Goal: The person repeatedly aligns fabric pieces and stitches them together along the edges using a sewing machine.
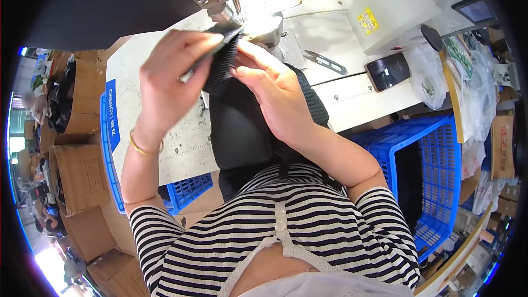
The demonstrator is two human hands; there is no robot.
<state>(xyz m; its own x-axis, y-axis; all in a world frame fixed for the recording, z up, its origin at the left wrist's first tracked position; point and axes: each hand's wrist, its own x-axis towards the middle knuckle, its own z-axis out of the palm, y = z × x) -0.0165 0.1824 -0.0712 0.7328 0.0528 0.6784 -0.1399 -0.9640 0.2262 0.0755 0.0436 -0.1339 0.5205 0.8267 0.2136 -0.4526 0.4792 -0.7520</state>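
Close below the sewing machine's needle area [234, 8], my left hand [176, 74] is closed around a black fabric piece [224, 66] with a ribbed edge. The fingers of my right hand [278, 93] pinch the same piece from the other side. A larger, padded black part [242, 126] hangs beneath, over the table's front edge and down to my lap. How it joins the ribbed piece is hidden by my hands. My left hand is slightly blurred.
Thread snips [325, 62] and a dark phone [388, 71] lie on the white machine table [352, 96] at the right, with a clear plastic bag [428, 80] beside them. A blue crate [440, 170] stands at my right; cardboard boxes [82, 179] fill the left.
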